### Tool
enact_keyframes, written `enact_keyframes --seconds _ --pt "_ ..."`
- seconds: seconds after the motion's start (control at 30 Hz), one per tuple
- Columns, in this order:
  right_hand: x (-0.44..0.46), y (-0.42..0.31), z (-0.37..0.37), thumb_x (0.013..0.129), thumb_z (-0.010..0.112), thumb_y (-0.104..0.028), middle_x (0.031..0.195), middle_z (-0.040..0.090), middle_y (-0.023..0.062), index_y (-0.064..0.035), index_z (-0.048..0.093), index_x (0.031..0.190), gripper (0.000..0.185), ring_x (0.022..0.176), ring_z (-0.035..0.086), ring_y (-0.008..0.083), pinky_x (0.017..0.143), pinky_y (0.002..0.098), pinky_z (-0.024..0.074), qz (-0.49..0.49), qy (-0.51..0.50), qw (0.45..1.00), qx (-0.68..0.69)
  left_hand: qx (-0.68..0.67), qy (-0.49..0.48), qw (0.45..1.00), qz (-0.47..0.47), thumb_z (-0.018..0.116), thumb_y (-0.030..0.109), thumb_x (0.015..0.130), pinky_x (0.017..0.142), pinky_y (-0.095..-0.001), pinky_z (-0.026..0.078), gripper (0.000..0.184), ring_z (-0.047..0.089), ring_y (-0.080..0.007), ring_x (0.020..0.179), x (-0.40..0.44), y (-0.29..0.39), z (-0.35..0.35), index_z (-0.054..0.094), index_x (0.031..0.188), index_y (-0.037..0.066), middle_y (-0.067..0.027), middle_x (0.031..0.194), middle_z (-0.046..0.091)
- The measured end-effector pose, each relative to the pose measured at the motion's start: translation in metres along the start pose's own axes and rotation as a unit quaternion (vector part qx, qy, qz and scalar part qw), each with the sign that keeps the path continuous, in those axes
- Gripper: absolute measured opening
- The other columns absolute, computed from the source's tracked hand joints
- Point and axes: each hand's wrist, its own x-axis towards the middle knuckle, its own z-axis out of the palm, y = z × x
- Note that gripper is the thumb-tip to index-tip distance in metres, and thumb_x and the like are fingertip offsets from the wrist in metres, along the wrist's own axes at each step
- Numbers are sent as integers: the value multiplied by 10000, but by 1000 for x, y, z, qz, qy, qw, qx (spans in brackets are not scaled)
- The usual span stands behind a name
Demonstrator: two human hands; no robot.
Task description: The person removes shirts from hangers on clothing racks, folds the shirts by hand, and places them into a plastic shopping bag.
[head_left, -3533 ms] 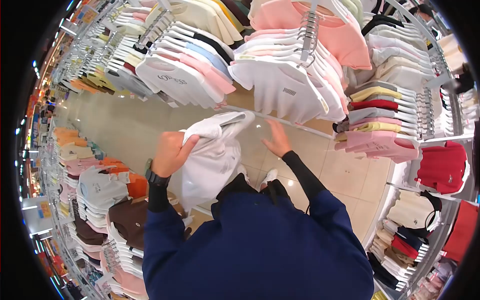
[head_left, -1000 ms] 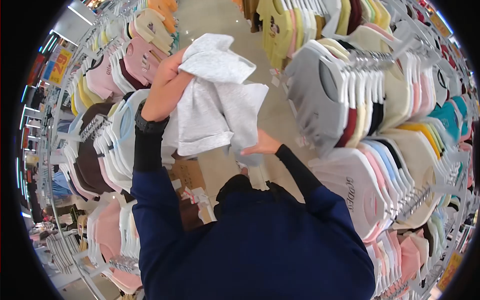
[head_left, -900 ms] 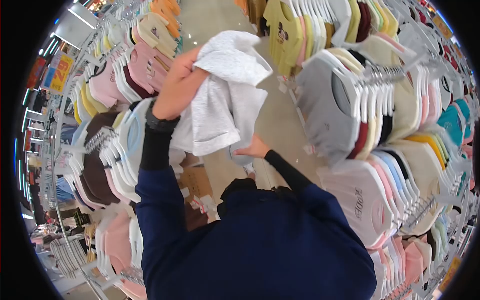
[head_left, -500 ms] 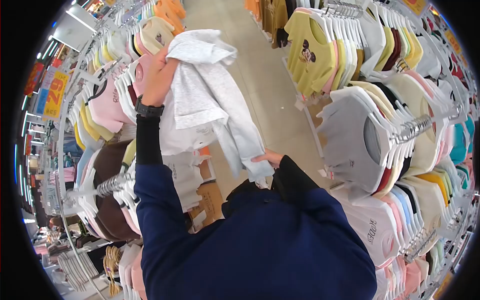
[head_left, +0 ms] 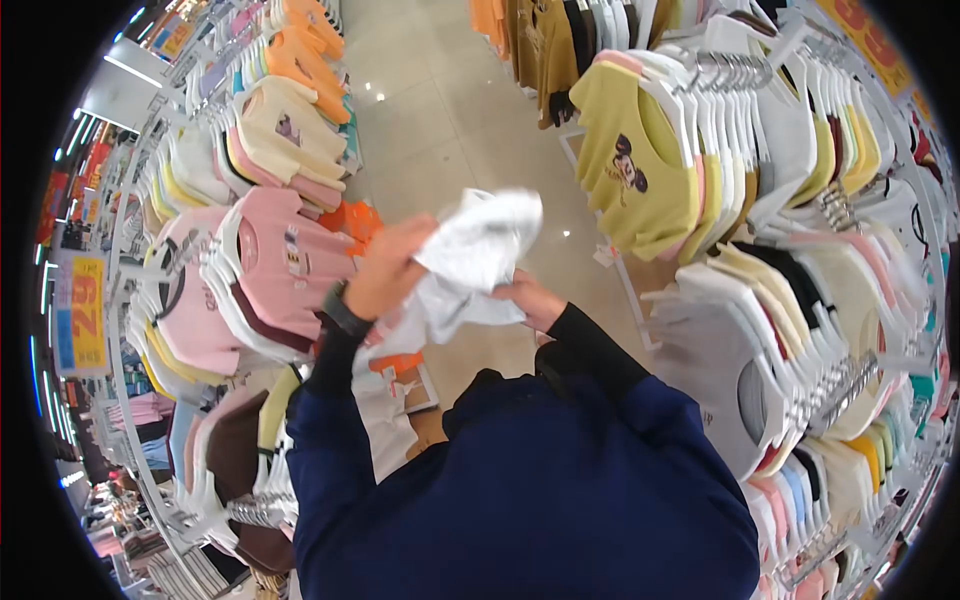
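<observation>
A light grey garment (head_left: 470,250) is bunched up in front of me above the aisle, its upper part smeared by motion. My left hand (head_left: 388,268), with a dark watch (head_left: 345,312) on the wrist, is closed on the garment's left side. On the lower right side, my right hand (head_left: 533,300) grips the same cloth between thumb and fingers. Folds hide some of my fingertips. What kind of garment it is cannot be made out in this crumpled shape. Pink T-shirts (head_left: 295,265) on white hangers hang just left of my left hand.
Racks of shirts line both sides; a yellow-green shirt (head_left: 635,160) and a grey shirt (head_left: 700,370) hang on the right. The tiled floor (head_left: 420,120) runs ahead between them. A price sign (head_left: 82,312) stands at far left. Metal rack arms (head_left: 840,395) stick out on the right.
The garment hung long and stretched between my hands; now it is gathered into a bundle. My left hand has come down and right, closer to my right hand. My view has shifted.
</observation>
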Motion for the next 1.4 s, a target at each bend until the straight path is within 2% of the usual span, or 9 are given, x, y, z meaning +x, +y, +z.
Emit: enact_keyframes --seconds 0.17,0.4,0.57,0.67,0.73,0.97,1.2,1.33,1.4 --pt "94 -44 -44 936 584 -416 1361 504 109 -33 390 1388 624 1218 530 246 1024 410 447 -255 -73 952 156 49 -28 996 -67 647 125 789 645 -339 480 278 602 -250 779 26 -58 12 677 1065 121 -63 864 572" --pt "123 -177 -39 909 608 -458 1378 488 112 -33 386 1387 678 1233 518 259 1027 412 445 -178 -198 892 365 105 14 988 -112 670 137 762 557 -297 473 343 594 -166 676 68 -109 -4 699 1093 223 -6 829 543" --pt "148 -233 -53 869 676 -425 1324 523 120 -24 400 1369 698 1181 553 254 966 399 488 -122 10 967 221 90 17 993 -75 659 96 729 567 -315 470 341 586 -197 663 103 -164 -25 709 1057 175 -16 802 553" --pt "215 -242 -41 874 687 -299 1237 566 120 -2 402 1351 629 1056 612 223 879 378 525 -84 152 977 -123 99 -6 994 -38 641 84 727 570 -328 474 334 590 -204 664 124 -208 -39 700 1047 161 -20 807 560" --pt "252 -249 -39 833 700 -194 1115 613 110 18 457 1290 559 933 640 197 807 343 537 -82 155 984 -21 91 -21 995 -22 632 82 725 564 -336 472 331 593 -207 666 142 -242 -51 697 1042 154 -21 815 564" --pt "318 -288 -46 755 608 -91 1095 638 178 69 510 1247 527 983 646 293 900 389 521 -103 172 974 107 -290 118 935 -169 593 148 846 670 -267 468 289 595 -124 768 156 -372 -108 564 1122 64 -29 844 588" --pt "369 -299 -48 629 532 2 1249 582 201 58 471 1321 697 1143 570 329 1024 408 435 -95 78 983 137 -392 27 880 -269 572 313 953 986 -333 383 493 585 -157 1003 228 -427 -140 462 1320 3 -40 1061 657" --pt "402 -328 -41 746 546 -57 1164 614 210 105 447 1294 579 1053 621 313 965 405 480 -75 142 970 181 -590 -4 741 -321 587 276 943 816 -252 479 531 626 -117 859 262 -475 -152 428 1361 -10 -31 983 675" --pt "409 -343 -49 810 606 -79 1197 604 181 58 434 1327 562 1091 606 284 970 392 473 -125 153 974 107 -499 22 806 -317 642 232 905 711 -234 495 475 630 -85 786 286 -493 -156 508 1308 19 -40 933 676"
